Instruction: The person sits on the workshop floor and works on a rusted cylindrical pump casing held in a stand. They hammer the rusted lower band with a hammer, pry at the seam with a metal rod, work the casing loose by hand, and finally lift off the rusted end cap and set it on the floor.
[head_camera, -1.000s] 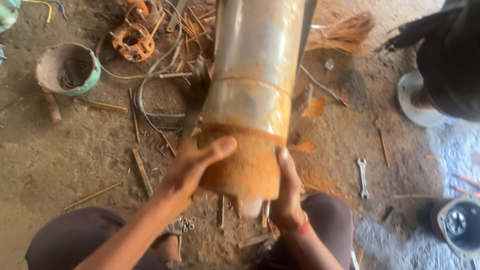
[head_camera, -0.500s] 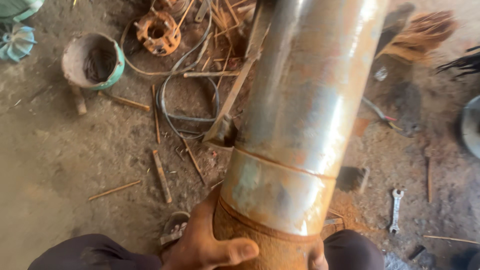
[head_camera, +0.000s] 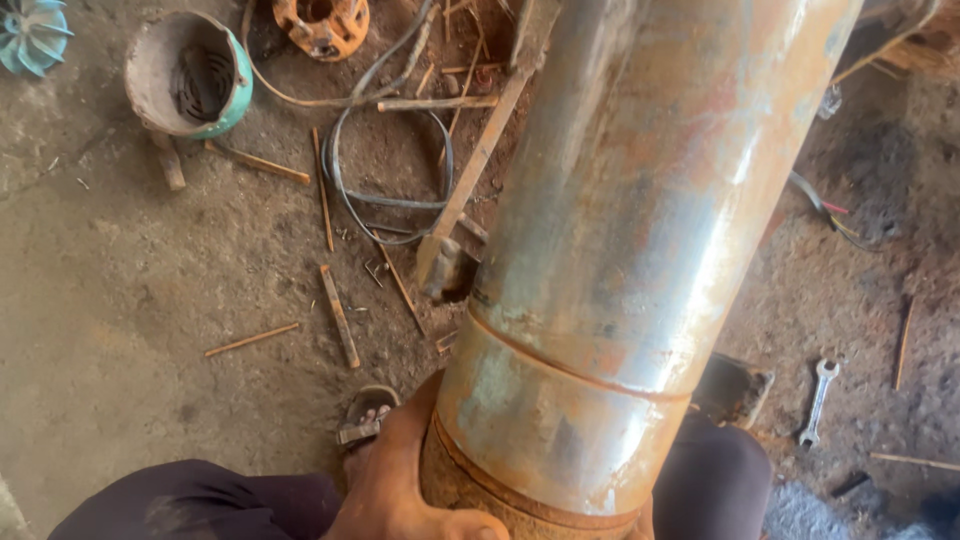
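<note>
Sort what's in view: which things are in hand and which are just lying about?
In hand:
- rusty steel cylinder, gripped at its near end
- left hand on that end
- right hand, only an edge showing

Lying about:
- spanner
- teal-rimmed housing
- orange flange
- black cable
- blue impeller

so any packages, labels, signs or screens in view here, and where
None in view: only the large rusty steel cylinder held at its near end by the left hand, and tools and scrap on the dirt floor.
</note>
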